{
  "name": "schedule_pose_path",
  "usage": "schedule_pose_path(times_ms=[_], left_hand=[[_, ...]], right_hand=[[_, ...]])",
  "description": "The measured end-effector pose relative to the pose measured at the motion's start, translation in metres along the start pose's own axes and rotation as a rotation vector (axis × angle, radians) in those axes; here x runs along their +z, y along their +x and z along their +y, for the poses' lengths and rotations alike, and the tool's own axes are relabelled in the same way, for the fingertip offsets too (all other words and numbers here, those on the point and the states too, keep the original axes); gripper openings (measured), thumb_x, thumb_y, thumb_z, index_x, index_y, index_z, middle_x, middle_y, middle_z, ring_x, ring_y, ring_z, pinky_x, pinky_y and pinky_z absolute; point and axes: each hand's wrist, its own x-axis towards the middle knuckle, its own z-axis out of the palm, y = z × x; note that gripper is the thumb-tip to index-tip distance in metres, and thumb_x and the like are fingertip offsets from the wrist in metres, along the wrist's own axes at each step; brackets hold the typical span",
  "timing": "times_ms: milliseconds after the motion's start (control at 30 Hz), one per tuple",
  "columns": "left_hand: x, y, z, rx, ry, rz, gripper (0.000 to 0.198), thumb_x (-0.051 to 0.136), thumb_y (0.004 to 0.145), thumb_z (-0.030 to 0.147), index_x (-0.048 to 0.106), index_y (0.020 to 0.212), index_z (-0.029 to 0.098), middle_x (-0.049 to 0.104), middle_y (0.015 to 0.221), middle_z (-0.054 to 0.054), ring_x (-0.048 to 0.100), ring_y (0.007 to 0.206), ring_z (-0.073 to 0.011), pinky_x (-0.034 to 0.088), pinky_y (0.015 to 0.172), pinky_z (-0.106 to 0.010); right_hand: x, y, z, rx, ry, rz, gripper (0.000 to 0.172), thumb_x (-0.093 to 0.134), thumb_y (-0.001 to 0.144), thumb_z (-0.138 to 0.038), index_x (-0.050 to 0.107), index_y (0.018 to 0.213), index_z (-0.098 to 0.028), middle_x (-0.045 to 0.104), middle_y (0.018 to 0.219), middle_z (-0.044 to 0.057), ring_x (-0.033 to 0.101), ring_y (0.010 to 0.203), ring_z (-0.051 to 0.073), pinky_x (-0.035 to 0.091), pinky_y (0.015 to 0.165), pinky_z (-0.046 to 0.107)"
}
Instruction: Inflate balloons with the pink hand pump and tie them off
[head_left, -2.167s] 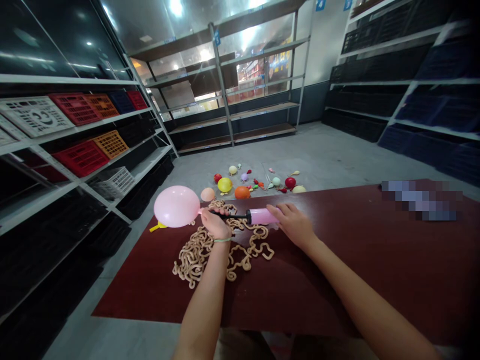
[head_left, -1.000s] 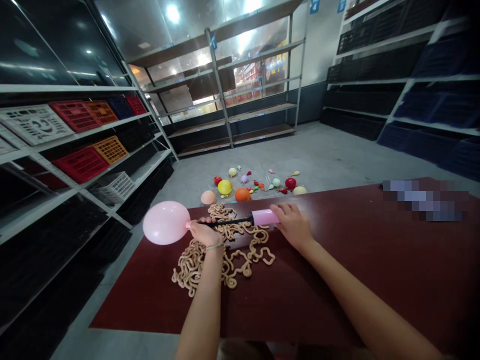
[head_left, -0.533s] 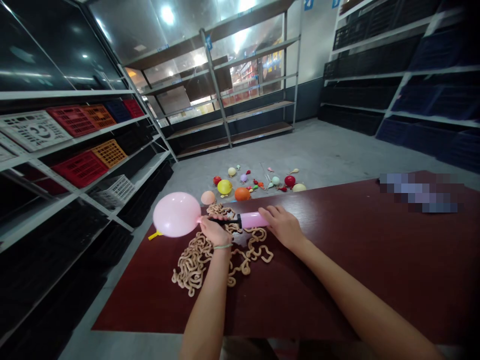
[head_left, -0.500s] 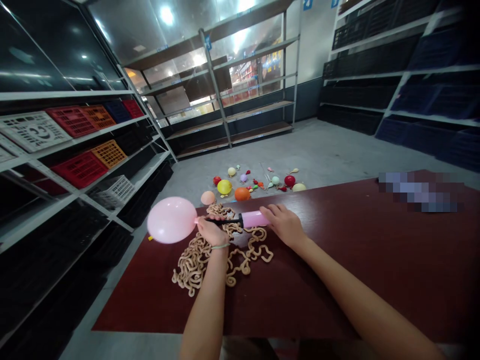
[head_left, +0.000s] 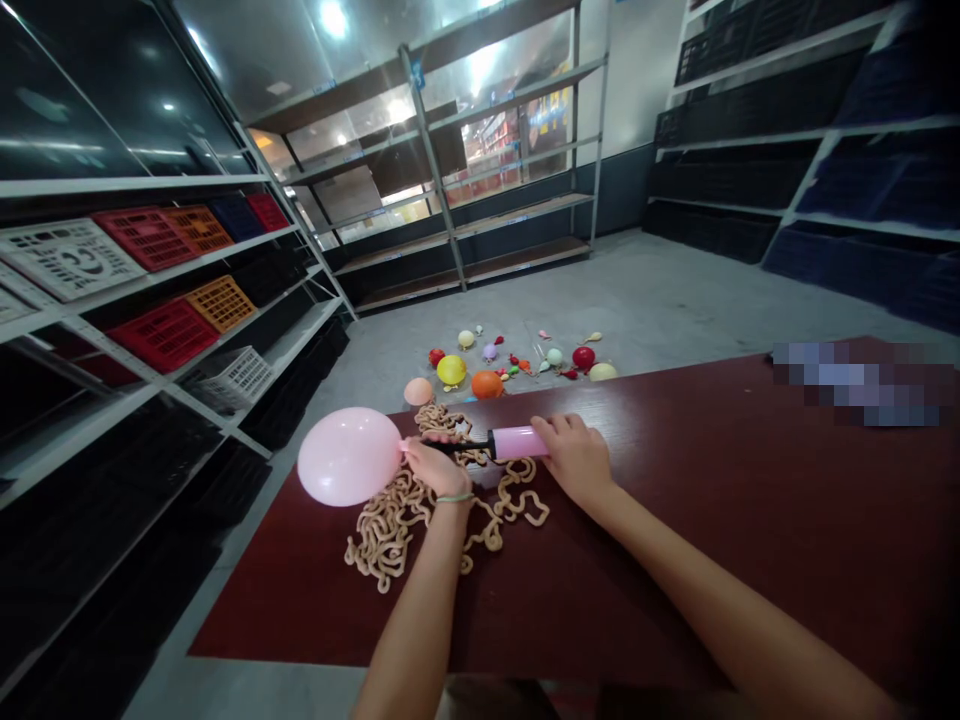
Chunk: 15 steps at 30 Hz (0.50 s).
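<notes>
A pink inflated balloon (head_left: 350,456) hangs over the table's left side, its neck pinched in my left hand (head_left: 435,468). That hand is closed around the balloon neck and the black nozzle end of a hand pump; its fingers partly hide the join. My right hand (head_left: 577,458) wraps the far end of the pump's pink barrel (head_left: 517,443). The pump lies roughly level between both hands, and a black rod (head_left: 469,446) shows in its middle. Beneath my left hand and the pump, a heap of tan, wavy twisted strands (head_left: 384,530) rests on the tabletop.
The dark red table (head_left: 637,560) spans the foreground; a blurred-out item (head_left: 855,380) lies at its right. Beyond its far edge, several balloons, including a yellow one (head_left: 451,370) and an orange one (head_left: 487,384), lie on the floor. Shelves with crates (head_left: 161,330) stand left.
Both hands and the pump have shifted slightly right. The pink balloon has moved a little right and down and looks slightly larger. The camera view has shifted slightly.
</notes>
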Motion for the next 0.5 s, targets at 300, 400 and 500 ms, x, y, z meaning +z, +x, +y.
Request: schedule_pose_path(times_ms=[300, 400, 500], left_hand=[[0.011, -0.010, 0.006, -0.063, 0.014, -0.051, 0.010, 0.040, 0.084, 0.028, 0.035, 0.078, 0.023, 0.039, 0.061, 0.006, 0.041, 0.048, -0.0096, 0.041, 0.049, -0.025], [0.009, 0.001, 0.021, -0.045, -0.021, -0.022, 0.010, 0.040, 0.085, 0.029, 0.034, 0.080, 0.023, 0.038, 0.061, 0.006, 0.040, 0.048, -0.0099, 0.039, 0.047, -0.024], [0.003, 0.013, 0.030, -0.014, -0.054, 0.030, 0.014, 0.040, 0.088, 0.034, 0.033, 0.082, 0.024, 0.038, 0.062, 0.007, 0.040, 0.047, -0.0096, 0.039, 0.046, -0.023]], right_hand=[[0.009, 0.004, 0.006, -0.137, 0.031, 0.005, 0.051, 0.062, 0.088, -0.031, 0.048, 0.137, -0.030, 0.060, 0.122, 0.007, 0.048, 0.106, 0.025, 0.032, 0.073, 0.033], [0.010, 0.007, 0.027, -0.125, -0.002, 0.064, 0.053, 0.064, 0.085, -0.025, 0.049, 0.136, -0.029, 0.060, 0.122, 0.007, 0.047, 0.109, 0.026, 0.031, 0.077, 0.034], [0.010, 0.009, 0.042, -0.082, -0.020, 0.097, 0.050, 0.064, 0.083, -0.021, 0.053, 0.131, -0.027, 0.061, 0.120, 0.008, 0.047, 0.109, 0.026, 0.031, 0.081, 0.035]])
